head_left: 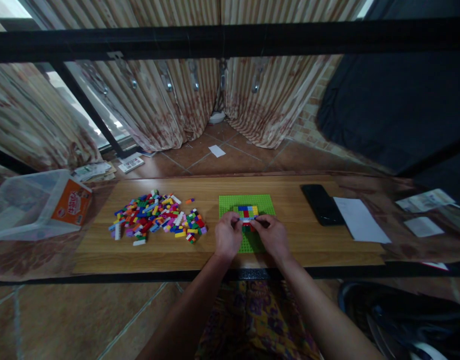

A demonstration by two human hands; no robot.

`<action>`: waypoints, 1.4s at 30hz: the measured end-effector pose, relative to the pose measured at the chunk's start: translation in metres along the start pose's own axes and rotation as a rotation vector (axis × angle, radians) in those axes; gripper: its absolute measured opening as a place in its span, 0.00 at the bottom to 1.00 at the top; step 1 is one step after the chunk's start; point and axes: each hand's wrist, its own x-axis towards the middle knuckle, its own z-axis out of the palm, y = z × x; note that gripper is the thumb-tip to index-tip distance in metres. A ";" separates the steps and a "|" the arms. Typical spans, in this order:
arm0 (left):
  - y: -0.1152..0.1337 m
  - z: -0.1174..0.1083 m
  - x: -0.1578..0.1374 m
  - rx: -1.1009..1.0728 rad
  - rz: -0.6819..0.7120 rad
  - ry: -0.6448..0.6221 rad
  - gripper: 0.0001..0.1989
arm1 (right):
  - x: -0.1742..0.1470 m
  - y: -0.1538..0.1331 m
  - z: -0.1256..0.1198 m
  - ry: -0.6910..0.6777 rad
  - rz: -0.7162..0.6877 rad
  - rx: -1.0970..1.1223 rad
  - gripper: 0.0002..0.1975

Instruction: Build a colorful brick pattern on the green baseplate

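Observation:
A green baseplate (267, 200) lies on the wooden board in front of me, with a block of blue, yellow and red toy bricks (248, 210) built on it. My left hand (228, 234) and my right hand (273, 235) meet at the near side of this block. Between their fingertips sits a pale toy brick (247, 220), pinched at both ends. Some red shows just below it. Whether the pale brick is pressed down or held slightly above the others, I cannot tell. My fingers hide part of the build.
Left of the baseplate spreads a pile of mixed toy bricks (150, 215). A clear plastic tub (34, 200) with an orange label stands further left. On the right lie a black phone (322, 205) and white paper (359, 220). A dark bar (222, 40) crosses the view beyond the wooden board (199, 257).

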 end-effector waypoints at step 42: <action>-0.071 -0.150 -0.030 0.602 0.126 0.158 0.08 | -0.022 0.010 -0.006 0.089 -0.273 -0.107 0.18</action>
